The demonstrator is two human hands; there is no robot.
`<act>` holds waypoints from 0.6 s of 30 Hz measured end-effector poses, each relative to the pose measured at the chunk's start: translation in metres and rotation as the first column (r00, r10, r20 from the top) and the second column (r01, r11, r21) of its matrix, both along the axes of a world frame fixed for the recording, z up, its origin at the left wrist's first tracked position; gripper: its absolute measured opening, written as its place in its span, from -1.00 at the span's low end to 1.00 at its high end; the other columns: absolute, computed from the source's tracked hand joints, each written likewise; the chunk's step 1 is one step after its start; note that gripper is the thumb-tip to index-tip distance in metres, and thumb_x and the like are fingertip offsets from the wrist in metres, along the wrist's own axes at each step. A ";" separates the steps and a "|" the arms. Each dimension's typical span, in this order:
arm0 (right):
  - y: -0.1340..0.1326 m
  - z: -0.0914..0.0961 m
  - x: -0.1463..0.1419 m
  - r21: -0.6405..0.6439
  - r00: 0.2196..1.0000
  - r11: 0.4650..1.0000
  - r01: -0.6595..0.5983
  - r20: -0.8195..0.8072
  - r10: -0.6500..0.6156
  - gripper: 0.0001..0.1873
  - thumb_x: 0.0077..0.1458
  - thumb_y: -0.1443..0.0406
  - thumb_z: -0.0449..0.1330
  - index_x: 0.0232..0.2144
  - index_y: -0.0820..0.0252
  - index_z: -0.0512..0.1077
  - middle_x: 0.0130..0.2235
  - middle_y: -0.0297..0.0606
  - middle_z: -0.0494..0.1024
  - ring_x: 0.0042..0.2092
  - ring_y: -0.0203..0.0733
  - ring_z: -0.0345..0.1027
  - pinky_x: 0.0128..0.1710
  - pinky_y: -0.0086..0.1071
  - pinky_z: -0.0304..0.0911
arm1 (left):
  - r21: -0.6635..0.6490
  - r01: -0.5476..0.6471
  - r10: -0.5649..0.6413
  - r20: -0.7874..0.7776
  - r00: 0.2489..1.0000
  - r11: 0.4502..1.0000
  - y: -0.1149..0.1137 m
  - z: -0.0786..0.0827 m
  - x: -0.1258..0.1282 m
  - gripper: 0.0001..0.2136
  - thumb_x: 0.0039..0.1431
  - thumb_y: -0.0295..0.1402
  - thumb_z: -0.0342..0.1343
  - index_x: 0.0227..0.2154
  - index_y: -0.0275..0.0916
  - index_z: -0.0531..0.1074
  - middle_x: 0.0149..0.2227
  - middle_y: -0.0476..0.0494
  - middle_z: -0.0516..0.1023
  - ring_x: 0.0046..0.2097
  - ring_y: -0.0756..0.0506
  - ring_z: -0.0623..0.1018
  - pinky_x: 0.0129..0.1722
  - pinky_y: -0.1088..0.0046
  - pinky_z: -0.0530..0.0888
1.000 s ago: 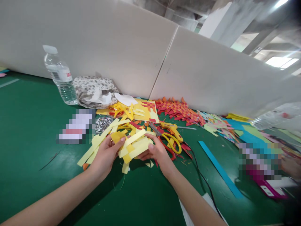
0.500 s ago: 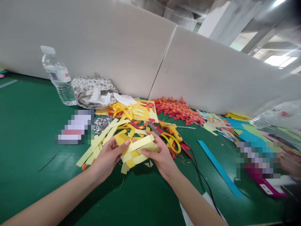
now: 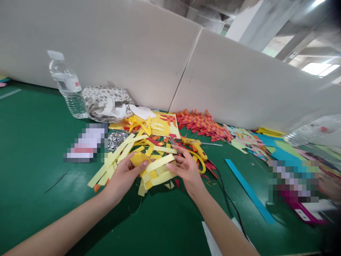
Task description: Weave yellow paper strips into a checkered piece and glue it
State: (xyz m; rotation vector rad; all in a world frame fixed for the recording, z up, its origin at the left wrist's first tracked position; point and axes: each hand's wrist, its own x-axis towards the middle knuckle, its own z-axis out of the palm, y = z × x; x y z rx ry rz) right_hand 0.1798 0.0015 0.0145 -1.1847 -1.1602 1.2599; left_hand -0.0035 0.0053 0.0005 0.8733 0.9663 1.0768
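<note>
Between my hands is a piece woven from pale and deeper yellow paper strips (image 3: 161,176), held just above the green table. My left hand (image 3: 125,176) pinches its left end, thumb on top and the other fingers behind. At the other end, my right hand (image 3: 188,174) closes on loose pale strip ends with thumb and fingers. Right behind lie paper scraps, yellow-handled scissors (image 3: 201,160) partly hidden by my right hand, and a yellow glue gun (image 3: 195,146). Long pale yellow strips (image 3: 108,168) lie beside my left hand.
Finished red-orange woven fish (image 3: 202,124) are piled against the white partition (image 3: 119,49). A water bottle (image 3: 68,85), a patterned cloth bag (image 3: 106,97) and loose craft eyes (image 3: 115,140) stand or lie left. The glue gun's black cord (image 3: 226,195) and a blue strip (image 3: 247,188) run right. Another person's hand (image 3: 330,185) shows far right.
My right hand has shifted slightly right, its fingers now further along the pale strip ends and more over the scissors. My left hand keeps its pinch on the woven piece.
</note>
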 end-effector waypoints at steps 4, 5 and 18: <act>-0.002 0.000 -0.004 -0.014 0.994 0.995 -0.101 -0.030 0.101 -0.29 -0.26 0.17 0.35 -0.03 0.11 0.20 -0.27 -0.24 0.53 -0.27 -0.18 0.43 -0.27 -0.32 0.32 | 0.006 0.040 -0.039 -0.030 0.999 0.999 -0.001 0.000 0.001 -0.75 -0.08 -0.25 0.24 -0.32 -0.22 0.43 -0.33 -0.09 0.60 -0.32 -0.07 0.55 -0.36 0.51 0.45; -0.003 0.000 -0.004 -0.042 0.994 0.993 -0.110 0.003 0.111 -0.30 -0.26 0.17 0.36 -0.04 0.11 0.21 -0.28 -0.24 0.53 -0.30 -0.19 0.44 -0.30 -0.33 0.32 | 0.001 0.059 -0.059 -0.033 0.998 0.998 -0.001 0.001 0.001 -0.75 -0.08 -0.25 0.24 -0.32 -0.22 0.43 -0.33 -0.10 0.60 -0.33 -0.07 0.55 -0.37 0.51 0.45; -0.004 -0.006 -0.002 0.006 0.918 0.986 -0.168 0.367 0.154 -0.61 -0.14 0.22 0.30 -0.20 0.14 0.37 -0.43 -0.34 0.50 -0.42 -0.29 0.38 -0.41 -0.42 0.25 | 0.030 0.110 -0.107 -0.084 0.991 0.994 -0.003 -0.002 0.002 -0.83 -0.10 -0.27 0.24 -0.43 -0.21 0.46 -0.45 -0.03 0.57 -0.43 -0.04 0.52 -0.40 0.49 0.43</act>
